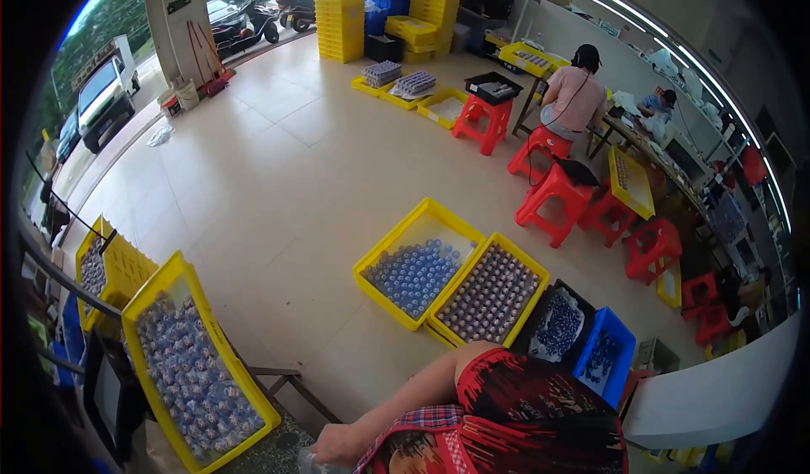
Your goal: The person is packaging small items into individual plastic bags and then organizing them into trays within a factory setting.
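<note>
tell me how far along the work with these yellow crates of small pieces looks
Done, apparently: two yellow plastic crates on the floor, one of blue-topped pieces and one of brownish ones, stand in tidy rows. In hand: the left hand rests low, beside a yellow crate of jumbled pieces; what it grips is unclear. Left: that jumbled crate, and another behind it.
</note>
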Demonstrator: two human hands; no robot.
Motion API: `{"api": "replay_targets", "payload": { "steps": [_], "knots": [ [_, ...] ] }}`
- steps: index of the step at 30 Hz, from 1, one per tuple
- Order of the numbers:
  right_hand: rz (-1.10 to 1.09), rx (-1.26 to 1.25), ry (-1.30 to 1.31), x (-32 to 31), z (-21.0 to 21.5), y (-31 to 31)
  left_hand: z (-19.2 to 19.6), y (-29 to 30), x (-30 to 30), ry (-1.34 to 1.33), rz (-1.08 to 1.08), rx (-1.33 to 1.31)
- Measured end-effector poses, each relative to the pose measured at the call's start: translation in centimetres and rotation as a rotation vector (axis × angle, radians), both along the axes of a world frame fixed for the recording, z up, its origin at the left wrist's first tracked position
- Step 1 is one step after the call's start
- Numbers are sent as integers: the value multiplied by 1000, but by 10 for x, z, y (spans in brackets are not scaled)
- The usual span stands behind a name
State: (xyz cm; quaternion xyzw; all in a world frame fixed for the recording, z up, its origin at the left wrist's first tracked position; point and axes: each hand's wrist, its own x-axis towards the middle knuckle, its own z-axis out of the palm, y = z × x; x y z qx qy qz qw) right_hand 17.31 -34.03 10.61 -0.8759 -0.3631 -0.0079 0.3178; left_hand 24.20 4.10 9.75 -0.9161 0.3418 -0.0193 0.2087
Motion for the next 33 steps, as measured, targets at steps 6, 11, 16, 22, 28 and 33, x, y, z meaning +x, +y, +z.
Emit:
{"api": "replay_targets", "payload": {
  "steps": [6,11,16,22,28,33],
  "knots": [
    [-202,-4,95,-29,3,-56,77,-147,-48,-40,-207,-133],
    [-246,-81,239,-44,-7,-82,75,-187,-93,-49,-331,-236],
    [-265,-105,365,-46,5,-111,4,-147,-134,-60,-450,-328],
    [-129,13,364,-43,15,-109,3,-260,-118,857,155,-1197],
    [-58,45,381,-38,7,-92,-95,-221,-105,1721,920,-2079],
    [51,37,372,-45,-15,-19,-87,-224,-159,950,1022,-2191]
  ]
}}
